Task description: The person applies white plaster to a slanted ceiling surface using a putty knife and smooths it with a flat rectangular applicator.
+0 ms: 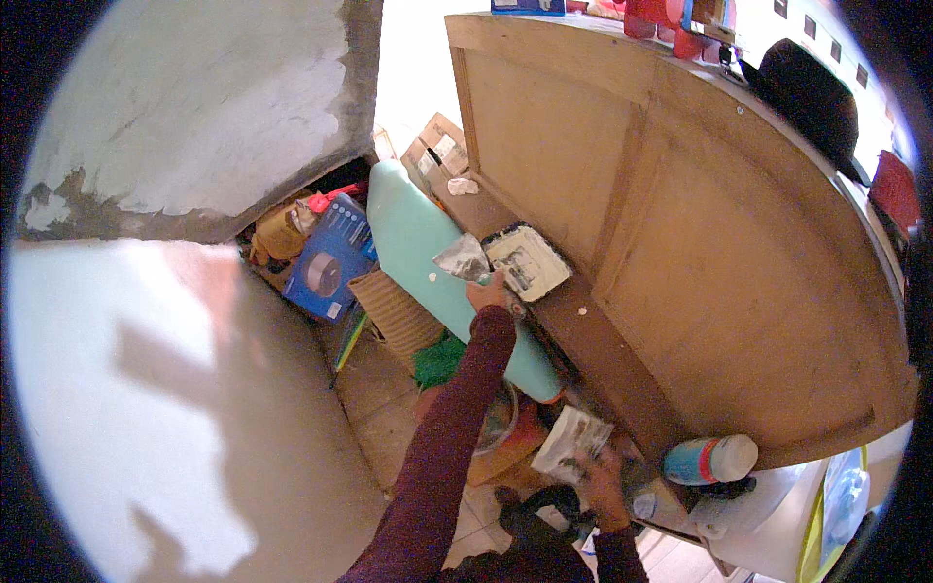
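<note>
My left hand (489, 290) is stretched far forward and closed around the handle of a putty knife. Its wide, pale-smeared blade (461, 257) points left, over a long mint-green board (413, 228). Just beside it, a black tray (493, 236) holds cream-white paste on a brown ledge. Lower and nearer, my right hand (603, 483) grips a flat rectangular plate (571, 442) coated with white paste; its exact kind is unclear. The fingers partly hide the near edge of that plate.
A wooden cabinet panel (719, 262) rises on the right. On the ledge near me lies a blue jar with a white lid (711, 460). A blue box (328, 257), a woven basket (397, 316) and green cloth (439, 360) crowd the left. The wall (117, 389) is partly patched.
</note>
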`<state>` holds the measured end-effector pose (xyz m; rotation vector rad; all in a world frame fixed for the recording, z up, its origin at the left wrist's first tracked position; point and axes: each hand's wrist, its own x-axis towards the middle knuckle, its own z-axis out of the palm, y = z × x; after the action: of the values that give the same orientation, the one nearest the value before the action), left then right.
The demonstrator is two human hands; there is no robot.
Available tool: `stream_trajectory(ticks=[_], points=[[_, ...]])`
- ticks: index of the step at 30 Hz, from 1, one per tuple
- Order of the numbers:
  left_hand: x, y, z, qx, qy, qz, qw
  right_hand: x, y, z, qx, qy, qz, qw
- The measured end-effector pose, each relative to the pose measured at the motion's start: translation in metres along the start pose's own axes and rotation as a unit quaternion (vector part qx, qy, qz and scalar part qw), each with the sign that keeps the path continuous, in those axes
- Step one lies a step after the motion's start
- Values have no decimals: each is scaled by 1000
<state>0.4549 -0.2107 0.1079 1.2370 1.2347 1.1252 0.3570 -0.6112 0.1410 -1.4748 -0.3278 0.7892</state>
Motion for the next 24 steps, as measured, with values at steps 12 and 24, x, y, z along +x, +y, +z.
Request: stream_trajectory(ticks=[12, 24], points=[[-72, 66, -89, -231, -81, -26, 969, 163, -205, 5, -84, -96, -150, 980], [-114, 95, -53, -241, 10, -17, 970, 324, -187, 77, -305, -334, -234, 861]])
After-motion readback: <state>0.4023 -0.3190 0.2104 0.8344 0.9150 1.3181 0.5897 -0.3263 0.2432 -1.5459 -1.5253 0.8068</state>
